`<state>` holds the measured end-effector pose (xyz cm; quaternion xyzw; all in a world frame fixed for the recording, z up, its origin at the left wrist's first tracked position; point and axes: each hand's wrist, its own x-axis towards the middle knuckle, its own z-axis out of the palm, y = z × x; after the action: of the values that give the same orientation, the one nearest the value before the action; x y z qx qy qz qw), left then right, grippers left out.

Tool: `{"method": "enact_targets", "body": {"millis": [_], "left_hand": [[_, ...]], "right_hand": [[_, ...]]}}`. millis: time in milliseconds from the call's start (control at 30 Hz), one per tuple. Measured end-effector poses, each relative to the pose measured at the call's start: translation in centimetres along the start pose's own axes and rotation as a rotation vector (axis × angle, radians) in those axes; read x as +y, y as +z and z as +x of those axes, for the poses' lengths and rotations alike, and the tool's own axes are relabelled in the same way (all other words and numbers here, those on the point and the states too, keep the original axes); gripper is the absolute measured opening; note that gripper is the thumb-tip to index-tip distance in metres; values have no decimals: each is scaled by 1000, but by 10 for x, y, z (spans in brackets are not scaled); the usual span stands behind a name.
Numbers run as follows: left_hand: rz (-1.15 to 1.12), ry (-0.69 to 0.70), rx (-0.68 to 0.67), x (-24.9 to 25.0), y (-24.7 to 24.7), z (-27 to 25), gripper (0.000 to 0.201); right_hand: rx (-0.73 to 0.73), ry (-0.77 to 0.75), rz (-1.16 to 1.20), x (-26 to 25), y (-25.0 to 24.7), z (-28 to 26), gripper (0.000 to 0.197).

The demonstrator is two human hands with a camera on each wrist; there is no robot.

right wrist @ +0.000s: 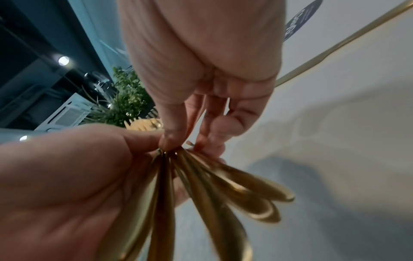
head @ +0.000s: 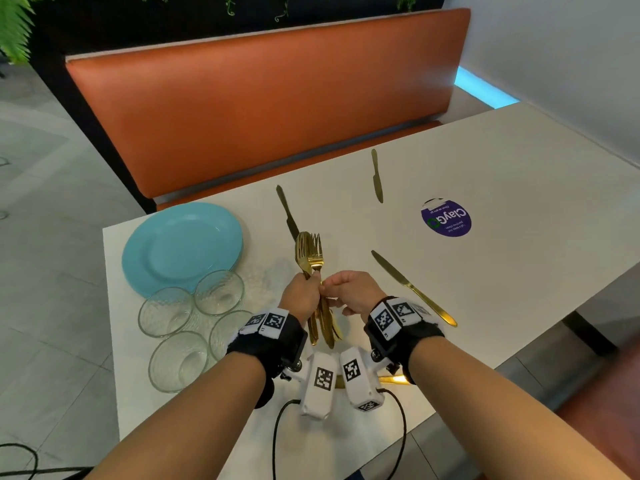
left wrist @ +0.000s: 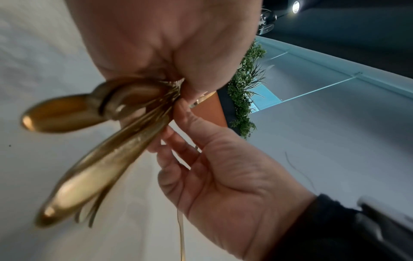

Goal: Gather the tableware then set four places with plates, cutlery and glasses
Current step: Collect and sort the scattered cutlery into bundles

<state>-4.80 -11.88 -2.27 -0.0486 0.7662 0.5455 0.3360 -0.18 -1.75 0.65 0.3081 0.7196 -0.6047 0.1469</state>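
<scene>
Head camera is looking down on both forearms reaching in from six o'clock, wrists banded in black straps with white tag blocks, hands meeting over the white table (head: 502, 188). The left hand (head: 302, 295) is standing upright, fingers curling tight around a bundle of gold cutlery (head: 311, 258), fork tines and spoon bowls fanning up toward twelve o'clock, handles hanging down past the wrist. The right hand (head: 349, 292) is coming in from three o'clock, knuckles up, thumb and forefinger pinching at the neck of that same bundle right against the left hand's fingertips; its other fingers are curling loosely underneath. Over on the left wrist camera, the handles (left wrist: 93, 159) are splaying out of the fist, and the right hand's fingers (left wrist: 178, 141) are lying along them. The right wrist camera is showing the pinch from below, thumb tip pressing into the stems (right wrist: 170, 155). At nine o'clock of the hands, a stack of turquoise plates (head: 180, 247) is sitting near the table's corner, with four clear glasses (head: 194, 323) clustered just beside it toward seven o'clock. Three gold knives are lying singly on the table: one (head: 287, 213) at twelve o'clock of the bundle, one (head: 377, 178) at one o'clock, one (head: 408, 285) at three o'clock. A purple round sticker (head: 446, 220) is lying at two o'clock.
</scene>
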Motion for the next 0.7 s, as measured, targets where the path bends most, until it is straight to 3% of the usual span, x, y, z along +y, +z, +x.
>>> {"method": "enact_targets", "body": {"millis": [100, 267, 467, 567, 700], "left_hand": [[34, -14, 42, 8, 0, -12, 43], [14, -55, 36, -3, -3, -6, 30], [47, -130, 12, -12, -9, -6, 38], [171, -146, 50, -6, -12, -11, 35], [356, -175, 109, 2, -15, -17, 35]], "right_hand": [[2, -5, -89, 0, 5, 0, 4], [-37, 0, -167, 0, 9, 1, 23], [-66, 17, -219, -2, 16, 10, 27], [-99, 35, -277, -6, 19, 15, 18], [-92, 22, -337, -7, 23, 23, 27]]}}
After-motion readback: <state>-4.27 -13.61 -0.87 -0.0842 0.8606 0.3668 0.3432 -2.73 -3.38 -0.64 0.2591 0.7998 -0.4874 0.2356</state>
